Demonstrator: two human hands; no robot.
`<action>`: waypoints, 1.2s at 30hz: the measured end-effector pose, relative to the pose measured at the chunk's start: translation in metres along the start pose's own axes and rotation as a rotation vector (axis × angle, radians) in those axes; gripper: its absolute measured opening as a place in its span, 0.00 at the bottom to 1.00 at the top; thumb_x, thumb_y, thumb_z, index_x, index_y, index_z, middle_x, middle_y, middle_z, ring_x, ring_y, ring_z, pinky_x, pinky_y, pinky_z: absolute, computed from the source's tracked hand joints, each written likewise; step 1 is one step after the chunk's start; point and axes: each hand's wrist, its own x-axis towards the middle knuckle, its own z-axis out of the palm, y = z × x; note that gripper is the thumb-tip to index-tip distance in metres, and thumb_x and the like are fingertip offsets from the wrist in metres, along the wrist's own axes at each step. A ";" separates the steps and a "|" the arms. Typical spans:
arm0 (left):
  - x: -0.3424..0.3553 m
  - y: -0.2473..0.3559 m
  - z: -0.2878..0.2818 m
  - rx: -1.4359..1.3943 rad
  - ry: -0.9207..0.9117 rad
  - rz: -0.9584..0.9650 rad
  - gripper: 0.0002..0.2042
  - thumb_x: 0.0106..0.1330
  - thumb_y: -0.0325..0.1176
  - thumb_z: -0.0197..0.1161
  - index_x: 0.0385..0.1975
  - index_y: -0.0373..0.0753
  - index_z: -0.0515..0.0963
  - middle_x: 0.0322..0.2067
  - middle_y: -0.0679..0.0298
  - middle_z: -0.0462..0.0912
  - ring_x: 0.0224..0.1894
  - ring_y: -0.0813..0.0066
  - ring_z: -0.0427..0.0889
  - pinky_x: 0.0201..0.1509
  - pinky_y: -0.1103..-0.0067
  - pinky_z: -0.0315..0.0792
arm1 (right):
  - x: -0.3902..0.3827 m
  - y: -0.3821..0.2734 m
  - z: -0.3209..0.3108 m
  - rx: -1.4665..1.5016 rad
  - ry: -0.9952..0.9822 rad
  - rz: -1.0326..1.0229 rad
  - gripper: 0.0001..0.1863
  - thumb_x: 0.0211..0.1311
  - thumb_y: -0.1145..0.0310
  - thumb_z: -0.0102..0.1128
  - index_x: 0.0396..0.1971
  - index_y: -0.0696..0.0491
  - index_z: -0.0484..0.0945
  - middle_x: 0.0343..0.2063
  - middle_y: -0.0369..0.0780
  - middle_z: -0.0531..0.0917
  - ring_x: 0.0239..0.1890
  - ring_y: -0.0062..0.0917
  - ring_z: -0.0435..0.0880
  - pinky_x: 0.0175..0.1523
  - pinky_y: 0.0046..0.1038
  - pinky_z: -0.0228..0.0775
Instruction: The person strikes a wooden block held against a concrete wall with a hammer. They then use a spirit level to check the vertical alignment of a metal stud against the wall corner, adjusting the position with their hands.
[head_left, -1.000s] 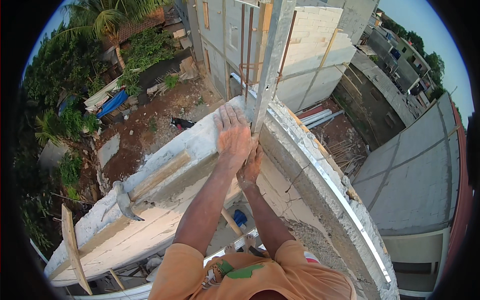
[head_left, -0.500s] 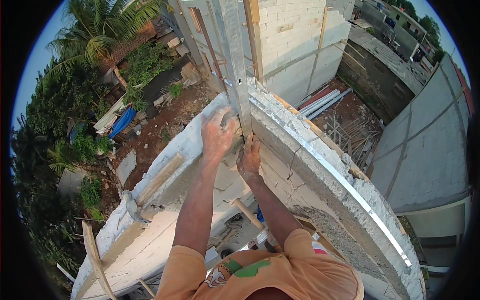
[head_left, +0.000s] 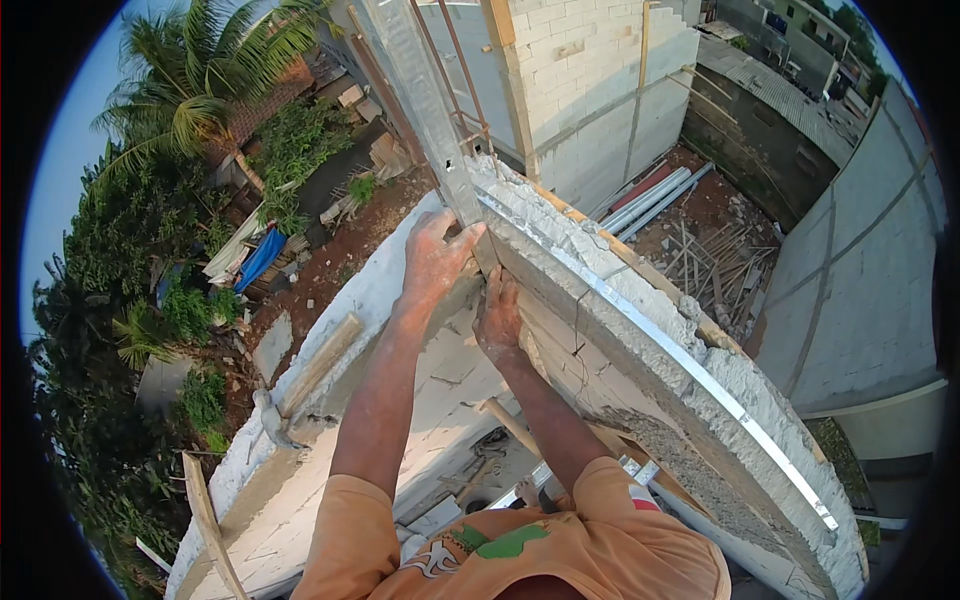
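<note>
A long galvanized metal channel (head_left: 425, 110) stands at the corner where two block walls meet, its top leaning left. My left hand (head_left: 436, 258) is closed around its lower part, with the thumb lying across the metal. Just below and to the right, my right hand (head_left: 498, 318) holds the channel's bottom end against the inner corner, fingers pointing up; part of its grip is hidden. Along the right wall's top lies a shiny thin metal strip (head_left: 690, 370). A hammer (head_left: 272, 420) with a wooden handle rests on the left wall's rough top.
A wooden plank (head_left: 210, 525) leans at the left wall. Thin steel bars (head_left: 468, 60) rise beyond the corner. Down inside, a wooden piece (head_left: 508, 425) sticks out below my arms. Outside, the ground lies far below, with pipes (head_left: 660, 200) and scrap timber (head_left: 705, 270).
The channel's upper end has tipped to the left. My left hand has shifted slightly, and its thumb now lies over the channel. My right hand stays at the bottom end.
</note>
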 end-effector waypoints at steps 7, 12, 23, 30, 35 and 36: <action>-0.006 -0.011 -0.003 -0.192 0.075 -0.007 0.12 0.61 0.35 0.69 0.37 0.32 0.82 0.29 0.56 0.79 0.32 0.64 0.78 0.39 0.70 0.72 | -0.004 -0.004 -0.008 0.045 -0.022 0.028 0.61 0.41 0.78 0.72 0.74 0.55 0.40 0.65 0.58 0.58 0.66 0.58 0.62 0.61 0.46 0.72; -0.007 -0.006 -0.008 -0.273 0.098 -0.021 0.11 0.60 0.32 0.68 0.36 0.31 0.82 0.30 0.56 0.80 0.32 0.66 0.79 0.39 0.72 0.72 | -0.017 -0.007 -0.012 0.023 -0.005 0.034 0.47 0.54 0.76 0.61 0.73 0.57 0.46 0.62 0.57 0.61 0.60 0.57 0.66 0.54 0.46 0.74; -0.007 -0.010 0.001 -0.334 0.091 -0.079 0.12 0.60 0.30 0.68 0.40 0.31 0.81 0.33 0.58 0.81 0.32 0.72 0.78 0.39 0.75 0.72 | -0.010 -0.004 -0.007 0.151 0.075 -0.085 0.42 0.59 0.77 0.57 0.72 0.59 0.47 0.65 0.60 0.59 0.61 0.56 0.66 0.56 0.41 0.72; -0.006 -0.004 0.008 -0.333 0.151 -0.031 0.12 0.59 0.30 0.67 0.40 0.32 0.81 0.32 0.59 0.81 0.32 0.74 0.78 0.38 0.75 0.72 | -0.006 0.023 0.024 0.529 -0.056 0.186 0.49 0.53 0.76 0.65 0.73 0.56 0.47 0.66 0.55 0.60 0.64 0.51 0.66 0.54 0.39 0.75; -0.010 -0.010 -0.004 -0.265 0.110 -0.056 0.13 0.59 0.32 0.68 0.40 0.32 0.81 0.33 0.57 0.83 0.33 0.71 0.80 0.40 0.74 0.74 | -0.003 -0.002 0.007 0.321 0.140 0.010 0.39 0.61 0.77 0.60 0.72 0.55 0.53 0.62 0.54 0.66 0.63 0.50 0.70 0.57 0.40 0.73; -0.010 -0.010 -0.005 -0.266 0.120 -0.061 0.13 0.59 0.32 0.68 0.40 0.32 0.81 0.33 0.57 0.83 0.33 0.71 0.80 0.40 0.74 0.74 | -0.001 -0.003 0.003 0.231 0.206 -0.058 0.36 0.64 0.77 0.57 0.71 0.55 0.54 0.61 0.54 0.68 0.62 0.49 0.70 0.59 0.40 0.72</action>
